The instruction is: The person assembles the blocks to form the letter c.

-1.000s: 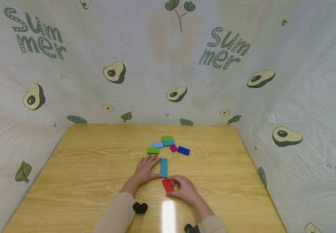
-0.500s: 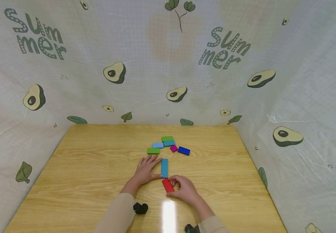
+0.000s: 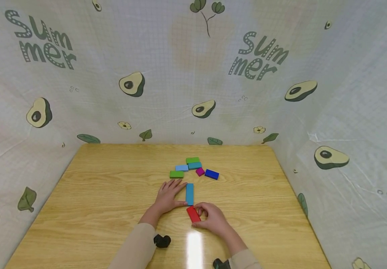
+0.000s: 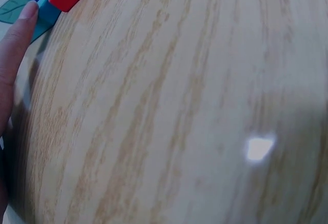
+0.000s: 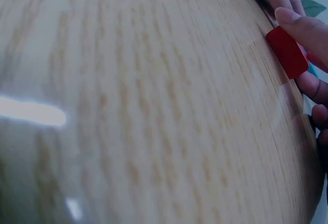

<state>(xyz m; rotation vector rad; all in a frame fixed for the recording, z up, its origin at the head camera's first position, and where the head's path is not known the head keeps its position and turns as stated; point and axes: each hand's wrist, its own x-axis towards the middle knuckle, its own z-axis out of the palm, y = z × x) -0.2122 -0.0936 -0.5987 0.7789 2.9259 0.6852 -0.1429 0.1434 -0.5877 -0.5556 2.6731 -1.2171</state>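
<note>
In the head view my left hand lies palm down on the table with fingers spread. Its index fingertip and thumb tip touch the left side of a long light-blue block, one near each end. Just below that block, my right hand pinches a tilted red block between thumb and fingers. The red block's far end is right at the blue block's near end. In the left wrist view a thumb rests at the teal-looking block. The right wrist view shows the red block under the right thumb.
Farther back on the wooden table lie two green blocks, one near and one far. Among them are a pale-blue block, a teal block, a small magenta block and a dark-blue block. A printed cloth surrounds the table.
The light-blue block sits very slightly farther right than a second ago. Both hands stay in nearly the same place.
</note>
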